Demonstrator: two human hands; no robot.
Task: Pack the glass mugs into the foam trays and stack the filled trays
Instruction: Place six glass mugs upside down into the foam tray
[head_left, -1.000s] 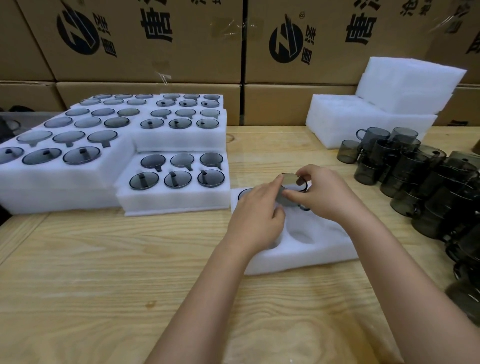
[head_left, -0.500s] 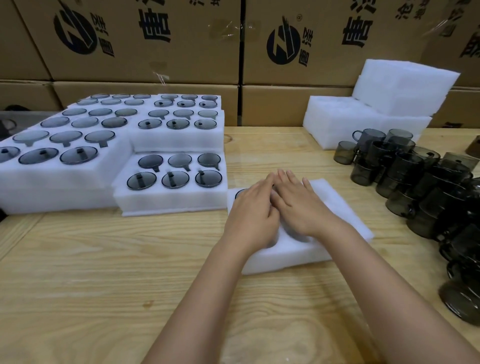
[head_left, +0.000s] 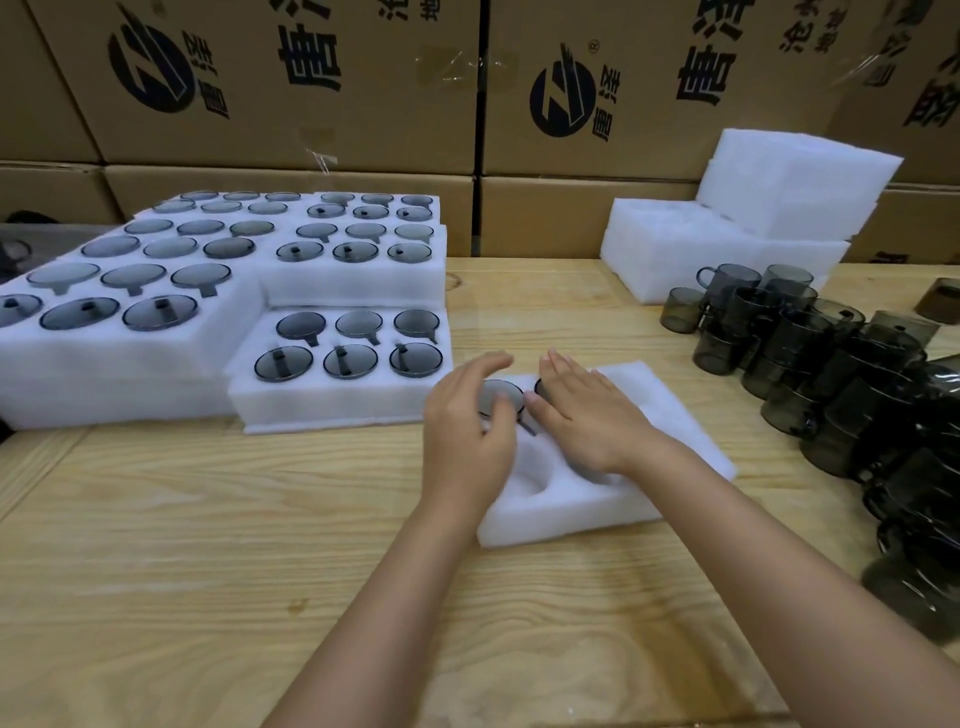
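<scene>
mug (head_left: 500, 397) partly under left hand (head_left: 467, 434)

filled trays (head_left: 332, 408) left | tray (head_left: 649, 400) centre (mug (head_left: 498, 397) inside) | loose mugs (head_left: 852, 384) right | boxes (head_left: 291, 130) behind

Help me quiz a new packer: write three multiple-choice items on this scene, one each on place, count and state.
1. Where are the loose glass mugs, relative to the foam tray being filled? A left; B right; C stacked on it.
2. Mugs in the filled tray just left of it? A four; B six; C nine.
3. The right hand is: A flat; B a fist; C gripping a handle.
Answers: B, they crowd the right; B, two rows of three; A, it lies flat over the tray.
</scene>
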